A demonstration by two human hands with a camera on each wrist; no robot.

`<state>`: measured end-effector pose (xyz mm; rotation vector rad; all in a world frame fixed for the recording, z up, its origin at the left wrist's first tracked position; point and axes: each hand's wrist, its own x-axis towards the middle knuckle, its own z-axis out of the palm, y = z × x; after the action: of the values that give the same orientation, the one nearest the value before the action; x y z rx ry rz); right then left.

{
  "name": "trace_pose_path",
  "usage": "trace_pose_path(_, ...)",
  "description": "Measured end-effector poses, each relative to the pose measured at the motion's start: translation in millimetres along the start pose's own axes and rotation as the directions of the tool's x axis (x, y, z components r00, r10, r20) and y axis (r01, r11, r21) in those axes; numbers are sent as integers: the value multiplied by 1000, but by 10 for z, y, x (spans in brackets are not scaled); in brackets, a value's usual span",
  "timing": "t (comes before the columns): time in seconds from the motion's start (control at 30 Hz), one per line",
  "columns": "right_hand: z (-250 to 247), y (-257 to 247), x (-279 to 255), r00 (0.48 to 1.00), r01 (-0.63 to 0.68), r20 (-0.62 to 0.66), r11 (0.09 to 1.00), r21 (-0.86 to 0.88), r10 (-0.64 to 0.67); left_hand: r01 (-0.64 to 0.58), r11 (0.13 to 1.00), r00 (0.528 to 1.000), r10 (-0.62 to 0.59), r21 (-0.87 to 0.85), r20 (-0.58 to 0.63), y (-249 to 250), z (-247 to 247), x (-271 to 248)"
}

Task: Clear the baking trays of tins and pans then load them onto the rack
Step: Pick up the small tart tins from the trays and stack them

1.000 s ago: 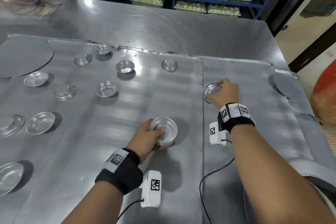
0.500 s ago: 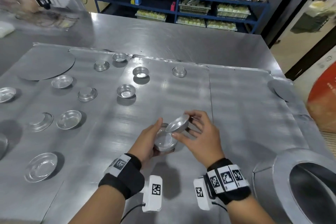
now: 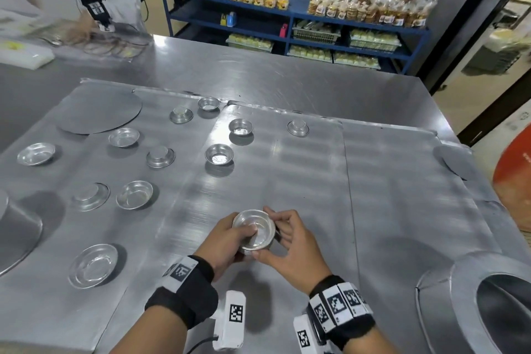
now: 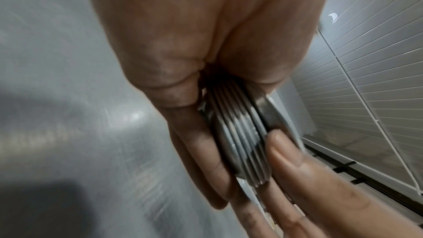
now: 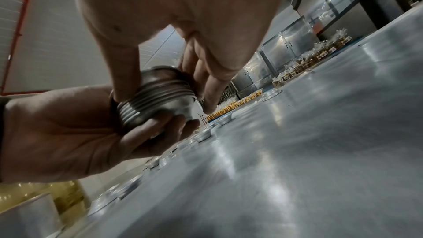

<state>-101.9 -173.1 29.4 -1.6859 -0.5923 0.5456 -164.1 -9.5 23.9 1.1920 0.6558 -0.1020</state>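
We have the nested tin stack point(image 3: 254, 231) off the table point(image 3: 287, 169): left hand point(image 3: 222, 241) fingers curled under it, right hand point(image 3: 293, 247) pinching its rim. Loose tins point(image 3: 219, 154) sit well beyond our fingers.

Two baking trays point(image 3: 287, 169) lie side by side on the desk point(image 3: 287, 77), a third to their right; above the near part of the middle tray the left hand point(image 3: 224, 241) and right hand point(image 3: 293, 241) meet around a stack of tins point(image 3: 254, 231), left hand on its left, right hand on its right; loose tins point(image 3: 219, 154) lie scattered over the left and middle trays, farther from the person and to the left; a flat disc point(image 3: 100, 108) lies at the far left corner; a big pan point(image 3: 488, 296) sits at the near right, another pan point(image 3: 17, 227) at the left edge; shelves point(image 3: 287, 23) stand behind the desk.
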Motion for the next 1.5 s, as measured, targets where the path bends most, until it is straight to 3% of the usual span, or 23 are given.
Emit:
trace_pose_path(0.3,136,34,386,961,-34,266,988,-151,74,8,1000,994,-10,-22,-111,-38,-393,4)
trace_pose_path(0.43,222,142,785,923,5,359,927,-376,140,-17,998,972,3,-57,-234,-123,-644,75)
trace_pose_path(0.57,393,100,1304,934,72,314,772,-631,170,-14,992,963,-21,-125,-270,-86,-796,-11)
trace_pose_path(0.87,787,36,2463,994,65,105,562,-825,39,-10,970,951,-65,-243,-301,-73,-1033,-103)
trace_pose_path(1.1,929,110,2969,976,-19,78,435,-900,204,-38,962,942,-55,-269,-331,-110,-1120,-216)
trace_pose_path(1.17,938,81,2999,973,-16,85,428,-904,216,-44,959,939,-55,-278,-338,-131,-1132,-259)
trace_pose_path(1.37,915,85,2881,977,-30,90,539,-842,196,-50,955,922,-68,-291,-382,-231,-1161,-318)
trace_pose_path(1.5,885,-17,2543,978,13,149,672,-741,145,-39,957,913,-83,-288,-400,-250,-1125,-298)
